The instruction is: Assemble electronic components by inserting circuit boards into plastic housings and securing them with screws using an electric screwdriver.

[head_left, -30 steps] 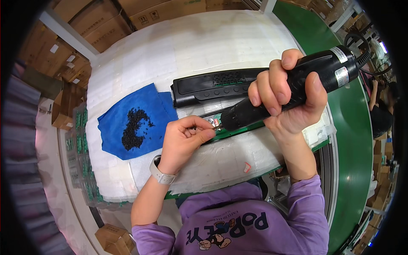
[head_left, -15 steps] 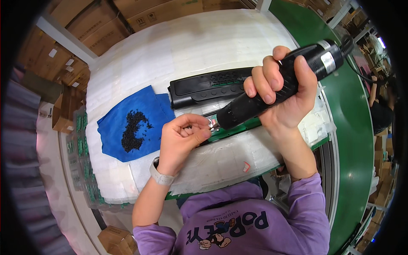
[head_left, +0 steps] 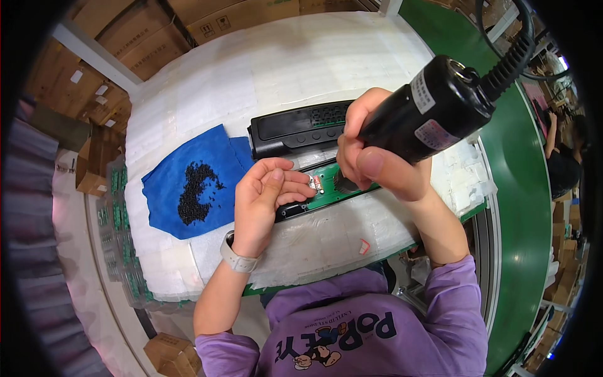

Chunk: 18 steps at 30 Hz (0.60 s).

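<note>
In my right hand [head_left: 383, 151] is a black electric screwdriver [head_left: 427, 110], held in a closed grip and pointing down at a green circuit board [head_left: 326, 196]. Its tip is hidden behind my fingers and the tool's body. The board lies in a long black plastic housing [head_left: 290, 212]. My left hand [head_left: 262, 191] rests at the board's left part, fingers stretched out and apart, fingertips beside a small silver and reddish part [head_left: 315, 184]. Nothing shows in that hand. Left of it, a heap of small black screws [head_left: 196, 195] lies on a blue cloth [head_left: 164, 179].
A second black housing [head_left: 295, 133] with buttons and a grille lies just beyond the board. White padding [head_left: 282, 63] covers the table. The screwdriver's cable [head_left: 518, 53] runs up right, over a green belt [head_left: 521, 207]. Stacked circuit boards [head_left: 122, 232] stand at the left edge.
The screwdriver has swung from a slant to a steeper, downward stance over the board. My left fingers have parted from a pinch near its tip and stretched out on the board.
</note>
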Each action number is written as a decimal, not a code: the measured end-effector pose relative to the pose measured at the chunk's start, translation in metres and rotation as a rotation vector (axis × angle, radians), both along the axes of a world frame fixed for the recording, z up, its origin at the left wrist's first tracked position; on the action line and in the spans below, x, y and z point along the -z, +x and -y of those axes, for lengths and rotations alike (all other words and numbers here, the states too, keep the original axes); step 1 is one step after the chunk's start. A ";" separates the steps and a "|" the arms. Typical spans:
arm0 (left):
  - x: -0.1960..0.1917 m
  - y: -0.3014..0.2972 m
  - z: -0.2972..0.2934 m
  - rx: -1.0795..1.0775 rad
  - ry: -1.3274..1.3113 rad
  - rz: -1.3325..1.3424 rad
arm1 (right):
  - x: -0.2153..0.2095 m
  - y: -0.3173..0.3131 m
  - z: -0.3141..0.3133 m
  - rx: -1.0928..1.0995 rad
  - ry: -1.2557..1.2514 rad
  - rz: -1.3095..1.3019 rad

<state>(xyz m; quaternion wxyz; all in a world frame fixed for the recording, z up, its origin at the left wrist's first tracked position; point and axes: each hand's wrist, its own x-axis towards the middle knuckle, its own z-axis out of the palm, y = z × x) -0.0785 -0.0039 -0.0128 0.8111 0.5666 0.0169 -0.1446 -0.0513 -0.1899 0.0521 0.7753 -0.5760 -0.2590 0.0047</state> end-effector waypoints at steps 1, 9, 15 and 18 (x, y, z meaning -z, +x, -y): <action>0.000 0.000 0.000 -0.001 -0.001 0.000 | 0.002 0.000 0.001 -0.006 0.047 -0.021; 0.003 -0.001 0.002 0.010 0.021 -0.019 | 0.005 -0.007 -0.013 0.057 -0.060 0.099; 0.006 0.003 -0.001 0.012 -0.022 -0.057 | 0.003 -0.007 -0.010 0.029 -0.111 0.068; 0.002 0.001 -0.002 0.025 0.044 -0.052 | -0.006 -0.010 -0.009 0.087 -0.281 0.269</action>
